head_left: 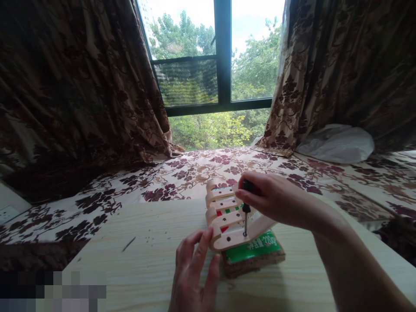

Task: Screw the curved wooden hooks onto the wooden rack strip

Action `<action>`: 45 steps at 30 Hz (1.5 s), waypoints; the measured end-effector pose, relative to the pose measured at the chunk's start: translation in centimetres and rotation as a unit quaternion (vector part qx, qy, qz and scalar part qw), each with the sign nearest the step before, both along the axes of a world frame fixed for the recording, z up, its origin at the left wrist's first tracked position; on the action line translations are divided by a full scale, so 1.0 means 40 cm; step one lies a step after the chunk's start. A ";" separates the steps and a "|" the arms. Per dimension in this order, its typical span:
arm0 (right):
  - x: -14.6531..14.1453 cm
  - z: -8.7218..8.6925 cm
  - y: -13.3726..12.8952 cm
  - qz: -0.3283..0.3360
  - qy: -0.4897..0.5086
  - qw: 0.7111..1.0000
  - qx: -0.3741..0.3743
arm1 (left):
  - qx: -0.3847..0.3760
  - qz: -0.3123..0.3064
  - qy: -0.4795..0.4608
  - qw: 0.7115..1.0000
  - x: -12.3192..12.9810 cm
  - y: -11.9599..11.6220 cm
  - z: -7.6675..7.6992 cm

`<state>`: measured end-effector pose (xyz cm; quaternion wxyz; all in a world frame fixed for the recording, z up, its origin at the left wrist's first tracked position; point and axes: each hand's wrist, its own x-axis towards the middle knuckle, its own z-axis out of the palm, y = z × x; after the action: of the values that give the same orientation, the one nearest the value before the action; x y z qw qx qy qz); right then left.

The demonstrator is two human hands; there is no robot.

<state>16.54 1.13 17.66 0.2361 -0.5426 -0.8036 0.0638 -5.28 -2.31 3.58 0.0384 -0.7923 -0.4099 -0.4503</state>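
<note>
My right hand (266,197) is closed around the dark handle of a screwdriver (246,219). The shaft points nearly straight down, its tip at a hole or screw head in the front bar of a slatted pale wooden piece (235,237). Several parallel bars with rounded left ends make up this piece, and dark screw spots dot them. Against its front left end rest the fingertips of my left hand (195,273), fingers stretched and thumb apart. Underneath lies a brown block with a green printed wrapper (253,251) reading 220g. My right hand hides part of the wooden piece.
Pale wood-grained tabletop (146,251) carries a thin dark sliver (129,244) and small crumbs to the left. Beyond it spreads a floral cloth (182,173) up to the window. Patterned curtains (110,78) hang at both sides, and a white plastic bag (338,143) lies at the right.
</note>
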 end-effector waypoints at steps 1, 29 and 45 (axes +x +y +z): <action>0.004 0.003 -0.005 0.020 0.002 1.000 -0.002 | -0.002 0.001 0.002 1.000 0.000 0.000 0.001; 0.013 0.006 -0.009 0.017 -0.001 1.000 -0.005 | 0.006 0.009 0.006 1.000 0.003 0.001 0.003; -0.001 0.009 -0.012 0.005 -0.001 1.000 0.014 | -0.007 0.018 0.001 1.000 0.000 -0.005 0.002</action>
<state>16.51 0.63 18.01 0.2424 -0.5357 -0.8071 0.0532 -5.28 -2.49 3.67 0.0410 -0.7854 -0.4273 -0.4460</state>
